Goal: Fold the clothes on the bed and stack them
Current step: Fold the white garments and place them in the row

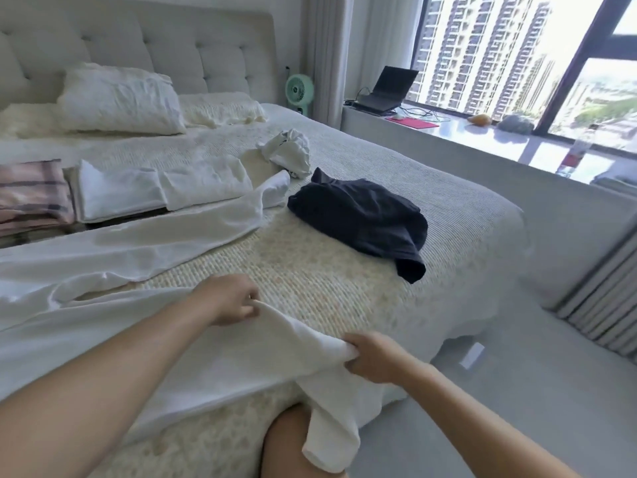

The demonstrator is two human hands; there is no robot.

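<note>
At the near edge of the bed (pixel 362 270), both hands have hold of one white garment (pixel 206 346) spread across the cover toward nine o'clock. The left hand (pixel 229 300) pinches its upper edge between thumb and curled fingers; the right hand (pixel 370 357) grips a bunched fold at the bed's corner, fingers curled tight round the cloth. Below the right hand one end of the garment hangs off the bed toward six o'clock.

Four more pieces lie on the cover. One dark garment (pixel 362 215) sits in a loose heap at one o'clock from the hands. One crumpled white piece (pixel 287 151) lies just beyond it at twelve o'clock. One folded white piece (pixel 155 189) rests at eleven o'clock, touching one folded pink plaid piece (pixel 32 194) at ten o'clock. Two pillows (pixel 120 100) lean at the headboard (pixel 172 39). On the window ledge (pixel 482 136) at two o'clock stands one open laptop (pixel 386 91); one green fan (pixel 299 89) stands beside the bed.
</note>
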